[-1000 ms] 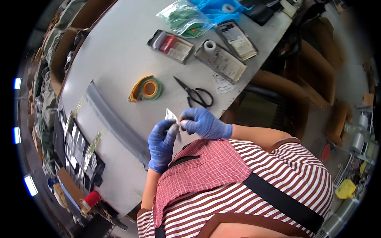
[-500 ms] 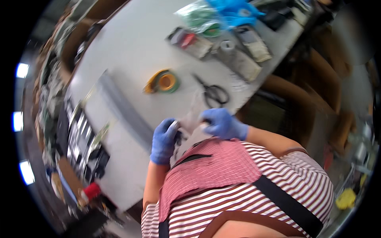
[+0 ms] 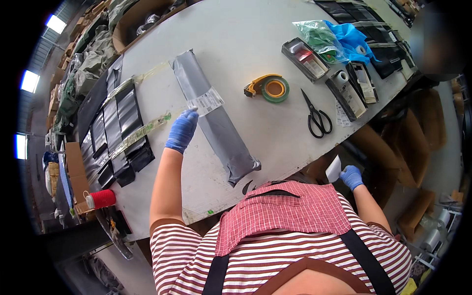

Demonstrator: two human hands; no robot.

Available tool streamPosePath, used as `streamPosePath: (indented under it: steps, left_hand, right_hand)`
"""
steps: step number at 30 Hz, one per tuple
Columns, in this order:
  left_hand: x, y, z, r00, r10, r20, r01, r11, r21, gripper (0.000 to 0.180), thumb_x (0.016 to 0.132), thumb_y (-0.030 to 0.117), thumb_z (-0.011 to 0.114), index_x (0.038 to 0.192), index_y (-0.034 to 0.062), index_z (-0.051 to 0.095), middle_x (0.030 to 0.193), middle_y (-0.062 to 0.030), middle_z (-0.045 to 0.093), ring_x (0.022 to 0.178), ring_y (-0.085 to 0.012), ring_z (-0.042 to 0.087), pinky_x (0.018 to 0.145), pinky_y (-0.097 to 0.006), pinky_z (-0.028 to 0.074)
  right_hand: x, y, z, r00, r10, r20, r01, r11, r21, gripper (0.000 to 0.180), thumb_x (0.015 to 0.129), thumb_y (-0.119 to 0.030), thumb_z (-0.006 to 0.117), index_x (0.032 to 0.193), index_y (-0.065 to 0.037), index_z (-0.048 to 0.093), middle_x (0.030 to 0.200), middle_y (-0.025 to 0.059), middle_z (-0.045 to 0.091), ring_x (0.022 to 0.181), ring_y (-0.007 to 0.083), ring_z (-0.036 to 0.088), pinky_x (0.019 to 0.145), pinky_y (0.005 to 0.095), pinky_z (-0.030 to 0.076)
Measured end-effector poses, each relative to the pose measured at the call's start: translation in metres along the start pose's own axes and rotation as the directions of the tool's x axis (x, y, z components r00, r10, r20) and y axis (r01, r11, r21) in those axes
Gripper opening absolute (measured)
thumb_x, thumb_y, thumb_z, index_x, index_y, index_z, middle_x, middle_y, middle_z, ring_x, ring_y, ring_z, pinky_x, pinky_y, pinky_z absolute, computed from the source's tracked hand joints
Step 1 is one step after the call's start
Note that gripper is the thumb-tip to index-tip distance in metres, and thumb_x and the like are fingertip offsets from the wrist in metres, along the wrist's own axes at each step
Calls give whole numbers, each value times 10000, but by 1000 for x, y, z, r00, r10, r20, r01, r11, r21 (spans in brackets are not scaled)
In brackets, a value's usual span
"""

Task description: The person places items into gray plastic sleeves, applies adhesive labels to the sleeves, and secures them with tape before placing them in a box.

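My left fingers [image 3: 190, 116], bunched together, meet the label [image 3: 208, 102] on the grey parcel [image 3: 225, 136]; print illegibly small. My right fingers [image 3: 345, 174] clamp white paper [image 3: 334, 169].

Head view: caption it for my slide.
Left hand at the label on a grey parcel; right hand holding white paper.

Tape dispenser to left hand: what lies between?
The grey package, bearing a white label, lies between the left hand and tape dispenser, in the head view.

Label print [image 3: 211, 102] illegibly small.
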State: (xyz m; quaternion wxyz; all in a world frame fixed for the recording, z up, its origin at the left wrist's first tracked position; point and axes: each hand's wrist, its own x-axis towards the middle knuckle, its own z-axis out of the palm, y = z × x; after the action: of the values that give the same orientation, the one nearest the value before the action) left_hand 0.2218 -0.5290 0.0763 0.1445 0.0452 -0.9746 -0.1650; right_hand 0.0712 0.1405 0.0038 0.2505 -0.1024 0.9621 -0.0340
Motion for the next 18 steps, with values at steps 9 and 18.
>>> streamPosePath:
  steps: [9, 18]
  left_hand:
    - [37, 36, 24, 992, -103, 75, 100, 994, 37, 437, 903, 242, 568, 1320, 114, 536, 1385, -212, 473, 1267, -410, 449, 1073, -441, 372]
    - [127, 80, 49, 434, -892, 124, 896, 442, 41, 1075, 723, 399, 774, 1543, 292, 88, 1531, -350, 91, 1304, -476, 423, 1066, -456, 404]
  right_hand:
    - [22, -25, 109, 893, -18, 450, 118, 974, -194, 385, 791, -365, 621, 927, -19, 722, 1004, 259, 667, 948, 396, 653, 816, 434, 531]
    - [82, -183, -101, 643, -765, -37, 764, 636, 109, 306, 850, -348, 579, 797, -56, 654, 755, 154, 655, 724, 354, 636, 684, 445, 508]
